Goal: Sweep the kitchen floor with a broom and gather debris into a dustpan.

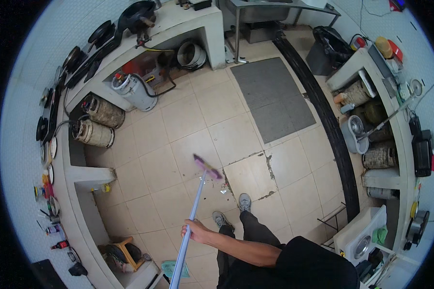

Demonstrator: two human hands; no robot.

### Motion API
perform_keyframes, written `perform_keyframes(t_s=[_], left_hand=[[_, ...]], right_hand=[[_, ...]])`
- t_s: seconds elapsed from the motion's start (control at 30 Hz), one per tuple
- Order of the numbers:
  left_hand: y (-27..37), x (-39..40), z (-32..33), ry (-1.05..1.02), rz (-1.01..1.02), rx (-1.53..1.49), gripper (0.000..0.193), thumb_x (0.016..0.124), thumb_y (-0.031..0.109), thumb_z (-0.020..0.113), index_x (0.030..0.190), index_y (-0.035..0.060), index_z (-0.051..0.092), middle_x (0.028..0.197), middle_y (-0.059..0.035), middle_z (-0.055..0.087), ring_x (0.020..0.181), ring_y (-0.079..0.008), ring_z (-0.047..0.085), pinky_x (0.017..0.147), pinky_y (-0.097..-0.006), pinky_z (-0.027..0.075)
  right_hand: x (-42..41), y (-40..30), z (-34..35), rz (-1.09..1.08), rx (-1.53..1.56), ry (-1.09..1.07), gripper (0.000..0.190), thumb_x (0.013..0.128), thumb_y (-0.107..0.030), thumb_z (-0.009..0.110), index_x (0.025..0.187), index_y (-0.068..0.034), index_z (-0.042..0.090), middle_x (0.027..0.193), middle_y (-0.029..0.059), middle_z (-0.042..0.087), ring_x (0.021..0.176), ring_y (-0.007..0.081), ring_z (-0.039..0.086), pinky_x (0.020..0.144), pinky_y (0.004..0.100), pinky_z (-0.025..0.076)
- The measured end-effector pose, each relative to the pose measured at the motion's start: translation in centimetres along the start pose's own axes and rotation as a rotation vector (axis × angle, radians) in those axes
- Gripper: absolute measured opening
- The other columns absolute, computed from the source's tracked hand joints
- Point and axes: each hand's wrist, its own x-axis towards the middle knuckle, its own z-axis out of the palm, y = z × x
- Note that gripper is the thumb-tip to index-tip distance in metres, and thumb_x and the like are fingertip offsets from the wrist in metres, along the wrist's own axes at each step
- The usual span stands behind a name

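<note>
My right hand (195, 231) grips the light blue pole of a broom (194, 206), and my forearm reaches across above my legs. The pole slants from the bottom edge up to a blurred purple broom head (207, 167) on the tiled floor. Small white scraps and dark crumbs (223, 189) lie just behind the head, close to a tile (251, 175) with broken, dirty joints. My grey shoes (245, 202) stand near this litter. My left hand is out of view, and the top of the pole runs out of the picture.
Gas cylinders (134, 92) stand under the left counter (67, 180). Ahead lies a grey mat (273, 97), beside a thick black strip (325, 119) running along the floor. A lined bin (325, 54) stands at the far right. A wooden stool (128, 254) and turquoise plastic item (173, 269) are lower left.
</note>
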Motion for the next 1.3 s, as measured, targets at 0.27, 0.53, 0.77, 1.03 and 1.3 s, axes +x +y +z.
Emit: perform_keyframes(t_s=[0.27,0.53,0.77,1.03,1.3], left_hand=[[-11.5,-1.8,-0.3,0.218,-0.386,0.172,0.036,0.084,0.031,0.033,0.054,0.0108,0.032,0.04,-0.0014,0.029,0.041,-0.0133,0.027,0.068,-0.0314,0.034],[-25.2,-3.1,-0.3,0.324,-0.263,-0.043,0.037,0.084,0.03,0.037,0.053,0.0105,0.028,0.043,-0.0023,0.033,0.042,-0.0133,0.029,0.049,-0.0278,0.03],[-7.0,-2.5,-5.2,0.132,-0.046,0.138,0.03,0.079,0.023,0.049,0.055,0.0107,0.035,0.052,-0.0034,0.039,0.044,-0.0151,0.035,0.046,-0.0298,0.035],[1.3,5.1,-5.1,-0.054,0.088,-0.104,0.034,0.08,0.035,0.043,0.057,0.0102,0.039,0.051,-0.003,0.039,0.046,-0.016,0.038,0.059,-0.0323,0.029],[-13.0,3.2,-3.8,-0.054,-0.347,-0.094,0.041,0.085,0.039,0.039,0.055,0.0118,0.029,0.046,0.0002,0.033,0.042,-0.0117,0.03,0.067,-0.031,0.037]], right_hand=[[2.8,-16.1,-3.0,-0.428,-0.157,0.122,0.011,0.083,-0.012,0.04,0.077,-0.007,0.033,0.059,0.0061,0.038,0.047,0.0176,0.041,0.041,0.0315,0.039],[13.0,-25.9,-6.3,-0.306,-0.542,0.292,0.017,0.083,-0.012,0.044,0.093,-0.001,0.035,0.06,0.0109,0.042,0.046,0.0223,0.047,0.041,0.0361,0.043],[9.2,-2.4,-1.8,0.009,-0.286,0.024,0.012,0.085,-0.013,0.04,0.076,-0.006,0.036,0.058,0.007,0.041,0.049,0.0199,0.045,0.047,0.0369,0.043],[-1.4,1.1,3.3,0.0,0.118,-0.117,0.012,0.087,-0.009,0.038,0.075,-0.005,0.037,0.065,0.0069,0.042,0.061,0.0184,0.047,0.06,0.034,0.044],[-2.3,-15.8,-5.0,-0.501,0.119,0.259,0.013,0.088,-0.017,0.035,0.08,-0.006,0.034,0.059,0.0077,0.039,0.049,0.0204,0.041,0.048,0.0362,0.042]])
